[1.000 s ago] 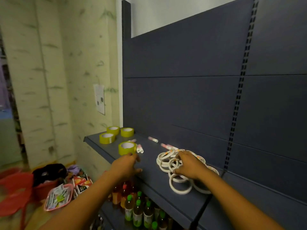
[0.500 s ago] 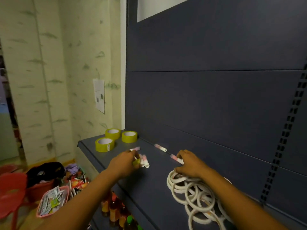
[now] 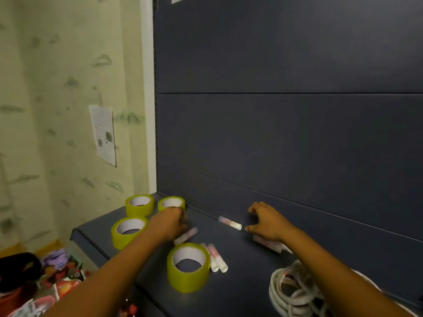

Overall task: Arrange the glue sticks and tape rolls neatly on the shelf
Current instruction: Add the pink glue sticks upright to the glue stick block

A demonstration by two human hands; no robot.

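On the dark blue metal shelf (image 3: 240, 287), the nearest yellow-green roll of packing tape with a white core (image 3: 188, 267) lies flat near the front edge and serves as the landmark for everything else. Just to its right, touching or nearly touching it, lie two white glue sticks with pink labels (image 3: 216, 259), side by side. Behind the roll, the left hand (image 3: 168, 224) rests with fingers curled downward over a pale pink glue stick (image 3: 186, 235); whether it actually grips that stick cannot be told, since the fingertips are hidden. Left of and behind the landmark roll sits a second yellow-green tape roll (image 3: 128, 231), and further back, close to the shelf's back panel (image 3: 286, 133), stand two more yellow-green rolls (image 3: 139, 205) side by side. Behind and to the right of the landmark roll, a single white-and-pink glue stick (image 3: 230, 223) lies along the back panel, and the right hand (image 3: 266, 221) hovers just beside it, thumb and fingers spread apart around nothing. Another pale glue stick (image 3: 267, 243) lies under that wrist. To the right of the landmark roll, a heap of thin white tape rings (image 3: 293, 291) lies by the right forearm.
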